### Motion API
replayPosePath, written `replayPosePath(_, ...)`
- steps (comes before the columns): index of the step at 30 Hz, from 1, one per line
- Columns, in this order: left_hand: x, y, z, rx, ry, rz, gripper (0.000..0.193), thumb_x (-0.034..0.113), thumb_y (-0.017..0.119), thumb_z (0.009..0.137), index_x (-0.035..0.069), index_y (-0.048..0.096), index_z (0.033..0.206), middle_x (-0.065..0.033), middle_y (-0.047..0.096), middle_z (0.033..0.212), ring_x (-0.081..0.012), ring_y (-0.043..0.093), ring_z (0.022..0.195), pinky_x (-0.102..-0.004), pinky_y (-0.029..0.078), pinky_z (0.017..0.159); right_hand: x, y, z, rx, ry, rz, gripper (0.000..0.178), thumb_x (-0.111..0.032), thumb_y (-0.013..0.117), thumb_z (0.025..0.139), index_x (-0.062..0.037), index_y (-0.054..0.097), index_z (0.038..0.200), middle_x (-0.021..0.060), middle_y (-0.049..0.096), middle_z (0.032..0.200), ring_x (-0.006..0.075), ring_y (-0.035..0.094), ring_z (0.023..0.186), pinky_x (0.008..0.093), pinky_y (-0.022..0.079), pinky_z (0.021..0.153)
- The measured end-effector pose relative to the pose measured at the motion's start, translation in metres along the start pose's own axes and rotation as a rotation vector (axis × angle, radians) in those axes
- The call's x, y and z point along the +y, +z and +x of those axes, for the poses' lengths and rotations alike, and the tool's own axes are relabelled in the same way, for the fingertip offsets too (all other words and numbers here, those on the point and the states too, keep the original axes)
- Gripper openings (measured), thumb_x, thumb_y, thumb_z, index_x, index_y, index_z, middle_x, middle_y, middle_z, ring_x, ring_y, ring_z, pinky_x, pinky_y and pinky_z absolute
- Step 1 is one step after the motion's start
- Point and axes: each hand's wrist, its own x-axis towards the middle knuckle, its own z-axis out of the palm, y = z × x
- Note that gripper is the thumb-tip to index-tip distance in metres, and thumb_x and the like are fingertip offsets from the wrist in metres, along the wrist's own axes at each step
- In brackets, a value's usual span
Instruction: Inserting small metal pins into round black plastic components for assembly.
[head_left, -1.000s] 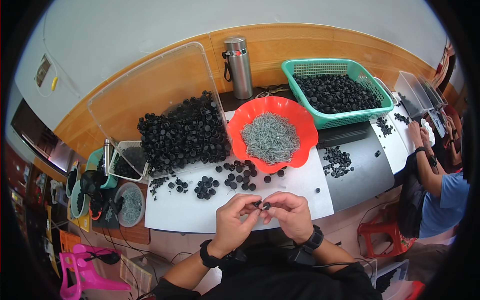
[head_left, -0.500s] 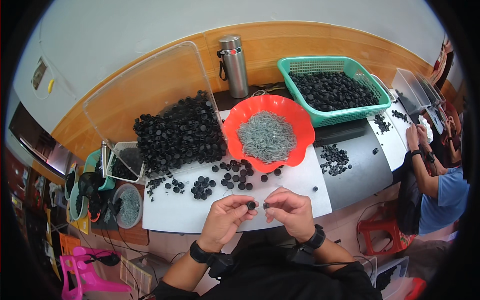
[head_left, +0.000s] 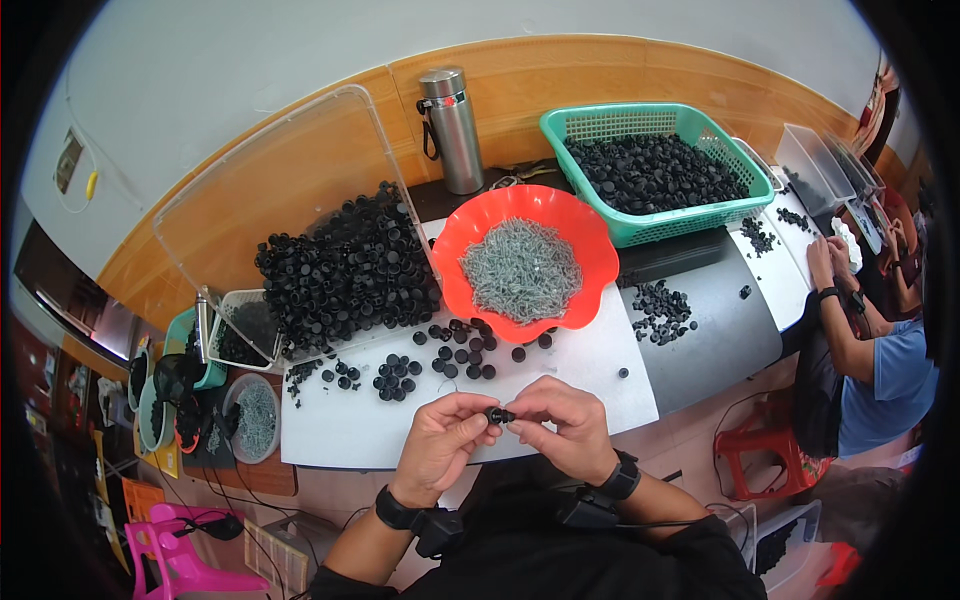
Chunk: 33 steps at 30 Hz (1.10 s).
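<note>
Between fingers [head_left: 466,403], round black part [head_left: 496,415], scalloped red bowl [head_left: 600,262]

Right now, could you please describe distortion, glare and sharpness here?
In the head view, the fisheye bows the wooden panel and blackens the corners; soft glare marks the steel flask; the small black parts between left hand and right hand show little detail.

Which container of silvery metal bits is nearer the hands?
The red bowl with the wavy rim; the other, a pale round tub, stands further left.
</note>
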Motion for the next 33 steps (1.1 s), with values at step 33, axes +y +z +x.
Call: replayPosePath(33, -0.003, 0.017, -0.003, 0.022, 0.323, 0.559, 0.017, -0.002, 0.060, 0.084, -0.004, 0.064, 0.101, -0.0111, 0.060, 0.093, -0.0157, 0.061, 0.077, -0.0256, 0.052, 0.069, 0.005, 0.000, -0.004, -0.020, -0.073, -0.108, 0.014, 0.007, 0.066, 0.074, 0.0007, 0.063, 0.087, 0.0107, 0.062, 0.085, 0.0191, 0.063, 0.071, 0.0260, 0.050, 0.059)
